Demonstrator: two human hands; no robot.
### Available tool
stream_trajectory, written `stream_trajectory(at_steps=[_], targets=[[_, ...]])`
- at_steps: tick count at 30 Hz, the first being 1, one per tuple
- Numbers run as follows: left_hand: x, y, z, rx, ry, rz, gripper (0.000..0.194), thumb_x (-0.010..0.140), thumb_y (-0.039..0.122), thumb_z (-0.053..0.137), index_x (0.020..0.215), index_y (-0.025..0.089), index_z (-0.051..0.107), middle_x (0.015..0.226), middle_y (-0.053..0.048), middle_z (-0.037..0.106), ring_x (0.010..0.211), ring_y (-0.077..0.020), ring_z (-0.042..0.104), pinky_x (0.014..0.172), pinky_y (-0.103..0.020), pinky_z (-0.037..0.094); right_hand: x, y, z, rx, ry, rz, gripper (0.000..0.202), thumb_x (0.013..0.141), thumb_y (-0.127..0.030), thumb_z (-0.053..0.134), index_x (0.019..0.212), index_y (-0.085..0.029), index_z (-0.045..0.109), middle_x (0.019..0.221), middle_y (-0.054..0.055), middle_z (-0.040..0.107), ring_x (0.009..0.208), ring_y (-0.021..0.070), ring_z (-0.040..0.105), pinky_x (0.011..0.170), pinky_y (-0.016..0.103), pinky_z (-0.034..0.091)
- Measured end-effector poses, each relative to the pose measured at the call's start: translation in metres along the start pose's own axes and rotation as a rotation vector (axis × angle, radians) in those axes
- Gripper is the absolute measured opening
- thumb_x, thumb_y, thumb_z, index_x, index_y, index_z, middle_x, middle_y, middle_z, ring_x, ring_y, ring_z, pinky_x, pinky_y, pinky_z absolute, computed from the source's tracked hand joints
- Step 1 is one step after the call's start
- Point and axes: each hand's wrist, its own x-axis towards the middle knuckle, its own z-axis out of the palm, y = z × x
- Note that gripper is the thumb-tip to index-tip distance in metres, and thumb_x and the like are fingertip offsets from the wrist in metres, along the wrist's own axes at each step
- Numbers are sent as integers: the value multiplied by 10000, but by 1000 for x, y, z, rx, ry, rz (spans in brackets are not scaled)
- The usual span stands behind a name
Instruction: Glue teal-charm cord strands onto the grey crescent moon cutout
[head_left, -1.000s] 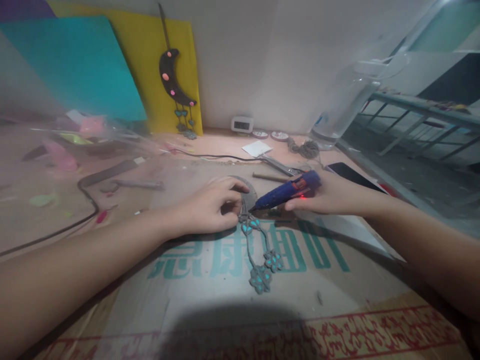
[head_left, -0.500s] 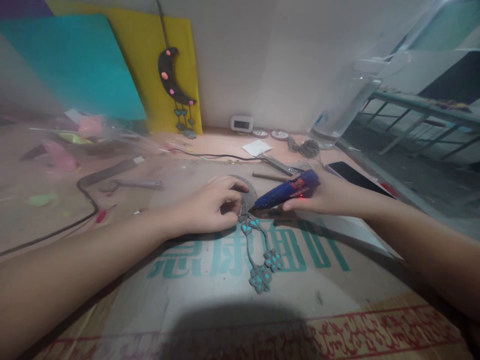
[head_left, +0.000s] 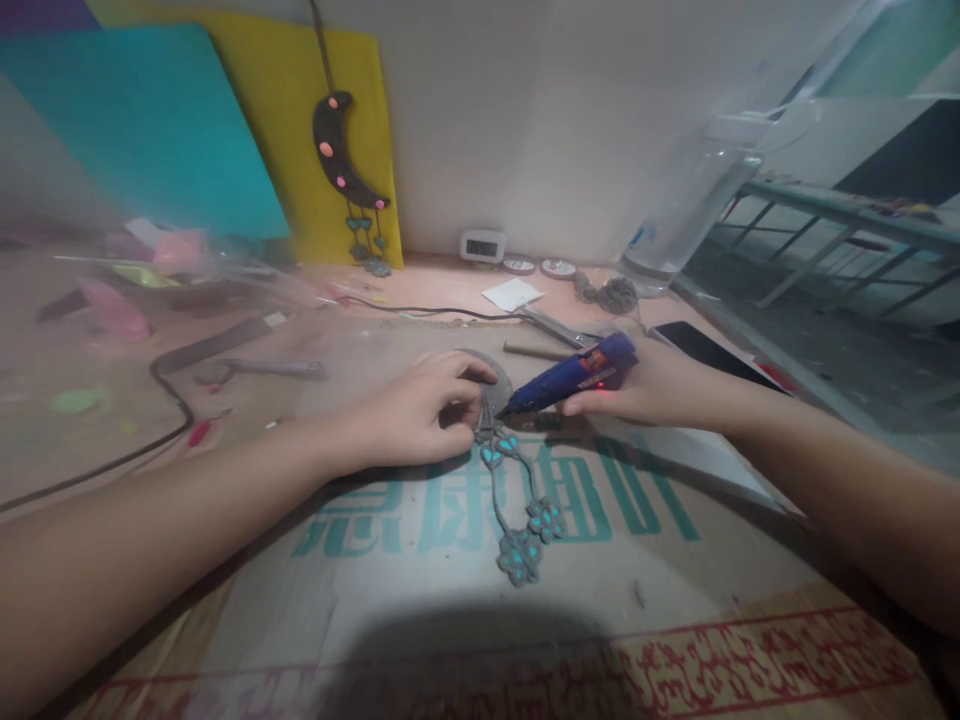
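In my right hand (head_left: 664,385) is a blue hot glue gun (head_left: 562,380), gripped with its nozzle pointing left and down and a small red light glowing on it. The nozzle tip meets, or nearly meets, the lower edge of a grey crescent-shaped ornament (head_left: 498,378). My left hand (head_left: 427,412) is curled over that ornament, thumb and fingers pinching its cords near the lower edge; the fingers hide part of it. From there grey cords run toward me, carrying turquoise-and-grey hearts (head_left: 499,450) and flowers (head_left: 519,556), which lie flat on the printed cardboard (head_left: 420,620).
A finished-looking dark moon ornament (head_left: 337,155) hangs against a yellow board (head_left: 277,110). Behind my hands are a small digital clock (head_left: 482,246), white paper (head_left: 512,294), grey yarn (head_left: 616,295) and scissors (head_left: 555,327). A phone (head_left: 709,355) lies right; a black cable (head_left: 169,400) crosses the left.
The view has shifted very slightly. The glue gun is tilted a little and its nozzle stays at the ornament's lower edge. My left hand keeps its place.
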Motion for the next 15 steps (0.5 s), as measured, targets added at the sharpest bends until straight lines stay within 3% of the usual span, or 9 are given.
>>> stream_trajectory(at_steps=[11,15], targets=[[0,0,0,6,-8,7,81,749,143,608,688,187,580,1320,-82,609,1257,-276,552,1097,-454,408,1,2,4,-2,47,27,430,720,-624,773,901,-234,763,763,21,723,682,203,645,594,300,472],[0,0,0,8,-9,9,79,749,147,608,690,189,577,1321,-85,610,1247,-275,558,1086,-449,420,1,-2,3,-28,45,21,428,719,-646,755,779,-223,729,661,9,673,608,184,592,554,296,429]])
